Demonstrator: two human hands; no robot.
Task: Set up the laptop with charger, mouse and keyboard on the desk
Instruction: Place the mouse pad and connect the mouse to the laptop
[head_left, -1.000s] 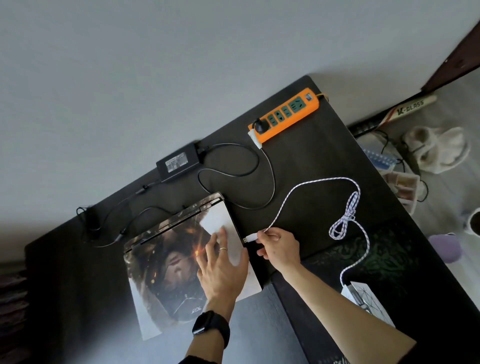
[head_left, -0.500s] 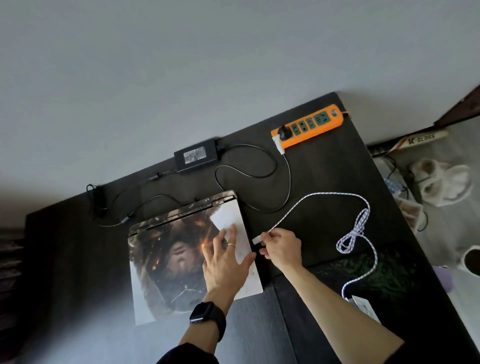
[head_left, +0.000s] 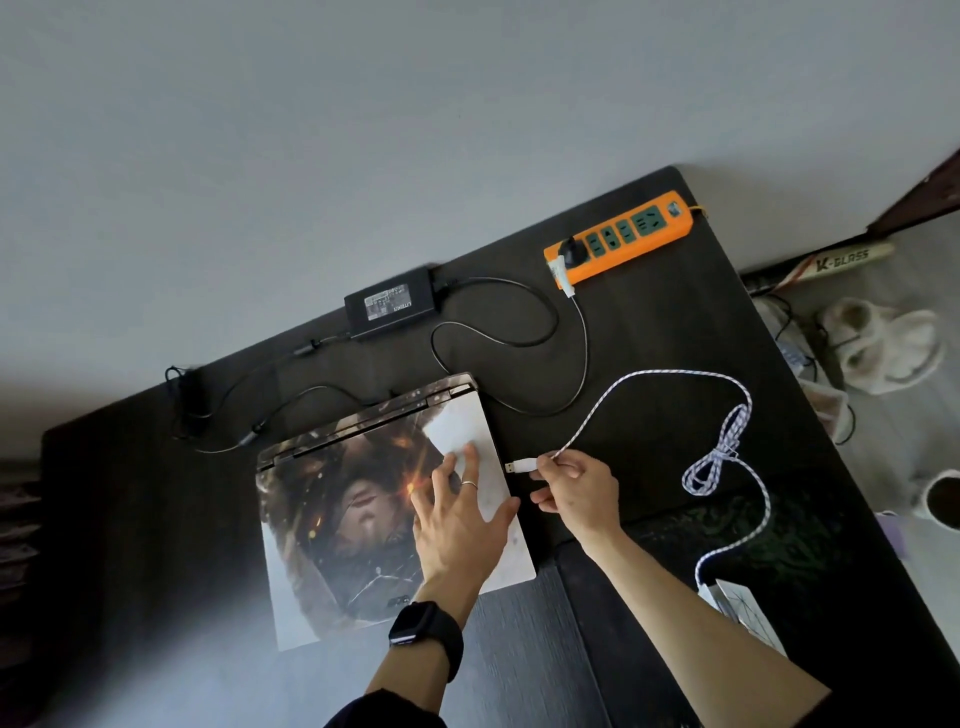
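A closed laptop (head_left: 343, 514) with a printed picture on its lid lies on the dark desk (head_left: 649, 343). My left hand (head_left: 457, 514) rests flat on the lid's right part, fingers spread. My right hand (head_left: 576, 491) pinches the white USB plug (head_left: 519, 466) of a white-and-blue braided cable (head_left: 727, 447), just right of the laptop's edge. That cable runs to a white device (head_left: 748, 613) at the lower right, partly behind my forearm. The black charger brick (head_left: 392, 306) lies behind the laptop, its cord plugged into the orange power strip (head_left: 618, 239).
A wall runs along the desk's far edge. A dark patterned mat (head_left: 727, 525) lies at the desk's right. On the floor to the right are light slippers (head_left: 878, 348), a racket handle (head_left: 831, 257) and a mug (head_left: 943, 499).
My right hand has drawn the USB plug a little away from the laptop's right edge, so a gap shows. The view has shifted, leaving the desk more level in the picture.
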